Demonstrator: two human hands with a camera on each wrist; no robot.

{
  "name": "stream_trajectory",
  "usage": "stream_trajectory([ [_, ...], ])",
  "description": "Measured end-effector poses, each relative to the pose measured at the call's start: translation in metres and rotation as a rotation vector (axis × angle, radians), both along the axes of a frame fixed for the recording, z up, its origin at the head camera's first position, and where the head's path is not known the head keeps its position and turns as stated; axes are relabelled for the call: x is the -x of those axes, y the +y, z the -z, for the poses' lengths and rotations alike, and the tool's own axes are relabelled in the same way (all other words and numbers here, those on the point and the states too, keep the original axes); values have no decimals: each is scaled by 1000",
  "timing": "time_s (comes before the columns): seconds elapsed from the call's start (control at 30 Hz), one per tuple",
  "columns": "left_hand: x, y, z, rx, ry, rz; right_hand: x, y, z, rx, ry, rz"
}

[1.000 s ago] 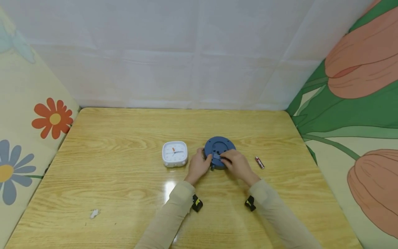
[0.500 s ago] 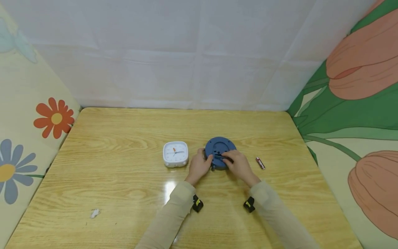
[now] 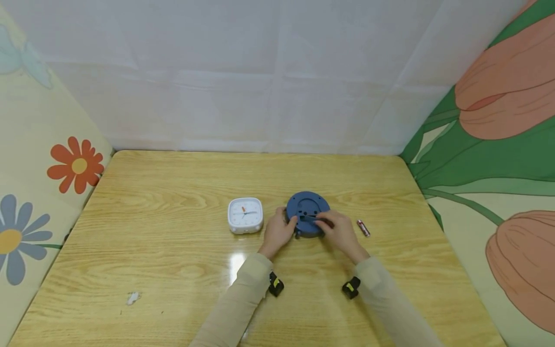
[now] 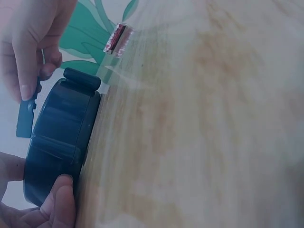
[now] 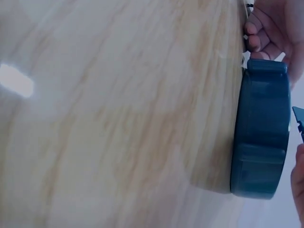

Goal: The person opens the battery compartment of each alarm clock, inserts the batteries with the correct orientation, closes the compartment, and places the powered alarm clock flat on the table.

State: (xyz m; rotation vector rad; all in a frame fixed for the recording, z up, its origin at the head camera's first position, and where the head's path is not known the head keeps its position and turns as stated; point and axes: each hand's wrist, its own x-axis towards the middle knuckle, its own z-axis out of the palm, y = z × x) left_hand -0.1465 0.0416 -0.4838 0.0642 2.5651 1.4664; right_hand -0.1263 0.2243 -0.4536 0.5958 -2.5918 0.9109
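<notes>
The left hand (image 3: 277,233) grips the near left edge of a round blue plastic case (image 3: 307,202), thumb on its upturned side and fingers at its rim. The case lies flat, right of centre on a wood-grain table (image 3: 173,250), with a slot-like compartment exposed in its upper surface. The right hand (image 3: 342,233) pinches a thin blue cover (image 4: 26,116) between thumb and fingers, held tilted above the near right part of the case; the left wrist view shows notches along one edge of the cover. To the right, just beyond that hand, a red-and-silver cylindrical battery (image 3: 363,228) lies on the table. A white square alarm clock (image 3: 244,213) stands left of the left hand, dial up. Beige sleeves (image 3: 243,294) cover both forearms, and a white backdrop (image 3: 208,106) hangs along the far edge
</notes>
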Motion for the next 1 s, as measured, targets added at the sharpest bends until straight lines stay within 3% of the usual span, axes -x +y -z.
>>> stream_trajectory([
  [0.33, -1, -1, 1, -13, 13, 1, -4, 17, -4, -4, 66, 25],
  [0.63, -1, -2, 0, -24, 10, 8, -10, 29, -7, -3, 59, 56],
  [1.0, 0, -2, 1, -29, 0, 5, -17, 49, -5, 102, -107, 139],
])
